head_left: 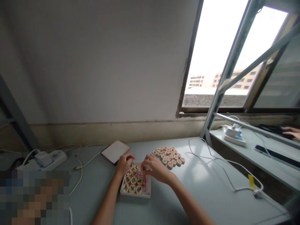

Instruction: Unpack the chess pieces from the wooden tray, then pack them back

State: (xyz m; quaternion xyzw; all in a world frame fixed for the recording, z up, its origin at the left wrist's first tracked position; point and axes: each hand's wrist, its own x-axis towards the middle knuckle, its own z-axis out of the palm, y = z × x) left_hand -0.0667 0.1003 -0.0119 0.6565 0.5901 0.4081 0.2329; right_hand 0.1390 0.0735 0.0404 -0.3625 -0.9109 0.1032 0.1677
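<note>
A shallow white box (148, 196) sits on the grey-blue table, with several round pieces (133, 180) bearing dark characters laid in rows over its left and middle part. Pink lines show on the box's floor at the right. At the box's back left corner is my left hand (126, 162), fingers curled at the rim. Over the back right part, my right hand (152, 167) has its fingers closed round a round piece (143, 169). To the right lies a group of several pieces (170, 156) with reddish characters.
A flat white lid (115, 151) lies behind the box. White cables cross the table on both sides. Power strips (55, 159) stand at the left and on the right-hand desk (264, 156). Another person's hand (292, 132) shows at the right edge. A metal frame (219, 90) rises by the window.
</note>
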